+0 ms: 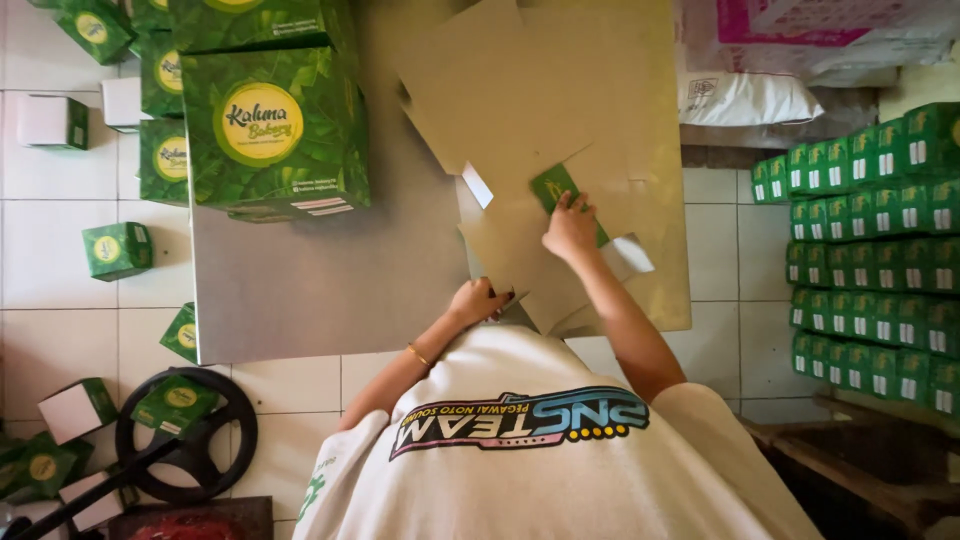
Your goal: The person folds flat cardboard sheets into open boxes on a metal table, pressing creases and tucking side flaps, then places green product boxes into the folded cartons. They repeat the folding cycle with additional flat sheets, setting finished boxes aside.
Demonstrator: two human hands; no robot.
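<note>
Grey table [300,290] crowded: green boxes [270,120]; right hand [570,228] pinches flat carton [553,186], left hand [480,300] curled

a big green box [272,125] with a round yellow label stands on the grey table's far left, more green boxes [160,75] behind it. small green cubes [117,249] lie scattered on the tiles at left. folded green cartons [875,250] are stacked in rows at right. the right hand [570,228] rests on a flat green carton [556,187] among brown sheets [560,120].
</note>
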